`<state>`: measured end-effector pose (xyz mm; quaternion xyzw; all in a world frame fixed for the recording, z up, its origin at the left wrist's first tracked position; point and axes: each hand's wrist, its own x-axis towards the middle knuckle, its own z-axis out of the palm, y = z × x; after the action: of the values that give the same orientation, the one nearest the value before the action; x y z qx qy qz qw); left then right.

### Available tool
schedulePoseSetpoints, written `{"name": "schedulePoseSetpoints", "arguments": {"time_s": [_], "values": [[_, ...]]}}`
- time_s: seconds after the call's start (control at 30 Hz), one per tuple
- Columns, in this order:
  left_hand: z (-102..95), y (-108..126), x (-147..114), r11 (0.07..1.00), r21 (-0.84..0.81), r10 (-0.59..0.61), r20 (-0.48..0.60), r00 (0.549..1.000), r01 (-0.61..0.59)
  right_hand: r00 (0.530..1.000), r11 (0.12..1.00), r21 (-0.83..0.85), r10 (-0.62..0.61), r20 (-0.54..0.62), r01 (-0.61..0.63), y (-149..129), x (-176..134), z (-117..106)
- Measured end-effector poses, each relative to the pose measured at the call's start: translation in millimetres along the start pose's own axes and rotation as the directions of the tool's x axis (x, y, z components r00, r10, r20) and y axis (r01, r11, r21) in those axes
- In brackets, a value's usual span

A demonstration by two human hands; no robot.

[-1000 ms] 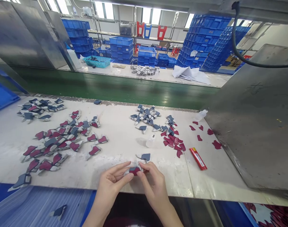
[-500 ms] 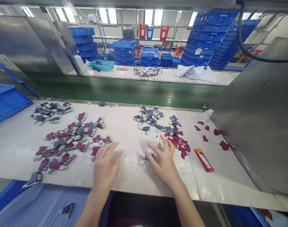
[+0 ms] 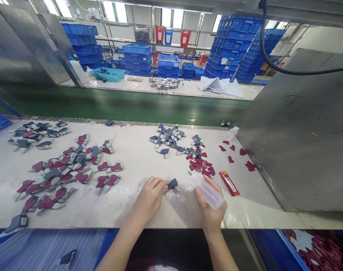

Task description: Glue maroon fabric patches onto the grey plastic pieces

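My left hand pinches a small dark blue-grey and white moulded part between thumb and fingertips, just above the worktable. Wrapped in the fingers of my right hand is a translucent squeeze bottle, tilted with its narrow tip up and left, apart from the part. Beyond the bottle lies a pile of loose maroon pieces. More blue-grey parts are heaped farther back. On the left spreads a group of similar parts with maroon faces.
A red packet lies right of the bottle. A metal panel bounds the table's right side. Behind runs a green strip. Below the front edge are a plastic-lined bin and a box of maroon pieces.
My left hand has moved right and now grips a blue-grey part. My right hand has closed around the squeeze bottle and lifted it. The view has shifted to the right.
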<state>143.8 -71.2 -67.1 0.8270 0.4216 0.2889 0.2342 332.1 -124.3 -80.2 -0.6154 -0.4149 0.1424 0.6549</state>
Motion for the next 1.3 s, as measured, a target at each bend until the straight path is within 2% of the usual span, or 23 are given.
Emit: {"name": "schedulePoseSetpoints", "arguments": {"time_s": [0.1,0.2,0.27,0.37,0.47,0.5,0.57,0.63,0.67,0.73,0.83,0.93,1.13,1.3], "values": [[4.0,7,-4,0.997,0.014,-0.071,-0.054,0.996,0.072,0.999,0.998,0.053,0.019,0.043,-0.021,-4,-3,-3],[8.0,10,-5,0.962,0.141,-0.222,-0.086,0.971,0.232,0.989,0.987,0.064,0.143,0.030,-0.145,-14,-8,3],[10.4,12,-1,0.912,0.245,-0.317,-0.092,0.944,0.330,0.980,0.975,0.091,0.201,0.006,-0.201,-18,-11,9],[11.9,20,9,0.822,0.369,-0.433,-0.089,0.897,0.433,0.974,0.966,0.130,0.226,-0.018,-0.222,-19,-16,15],[7.0,28,19,0.756,0.395,-0.540,-0.073,0.838,0.522,0.974,0.965,0.139,0.225,-0.009,-0.221,-19,-16,16],[3.4,29,20,0.766,0.374,-0.547,-0.049,0.836,0.523,0.973,0.964,0.143,0.229,-0.007,-0.225,-20,-16,15],[-6.4,27,18,0.848,0.282,-0.483,0.063,0.873,0.449,0.970,0.960,0.147,0.243,-0.016,-0.238,-22,-15,13],[-17.8,21,13,0.941,0.144,-0.331,0.222,0.917,0.305,0.970,0.963,0.134,0.240,-0.035,-0.233,-22,-15,9],[-23.1,17,9,0.970,0.081,-0.242,0.288,0.926,0.229,0.974,0.968,0.121,0.224,-0.035,-0.218,-20,-15,7],[-30.8,8,4,0.994,0.028,-0.106,0.346,0.932,0.103,0.984,0.981,0.094,0.174,-0.023,-0.171,-14,-15,2],[-31.0,-2,1,0.997,0.068,0.012,0.306,0.952,-0.035,0.997,0.994,0.077,0.078,0.001,-0.078,-6,-16,-3],[-19.7,-3,3,0.993,0.066,0.076,0.236,0.969,-0.094,1.000,0.997,0.069,0.018,0.008,-0.018,-7,-16,-4],[7.7,0,-3,0.999,0.053,0.004,0.111,0.994,-0.010,0.999,1.000,0.018,-0.019,0.040,0.018,-20,-17,3],[13.9,-4,-10,0.999,0.052,-0.012,0.077,0.997,0.008,0.994,0.999,-0.032,-0.003,0.105,0.007,-20,-18,8]]}}
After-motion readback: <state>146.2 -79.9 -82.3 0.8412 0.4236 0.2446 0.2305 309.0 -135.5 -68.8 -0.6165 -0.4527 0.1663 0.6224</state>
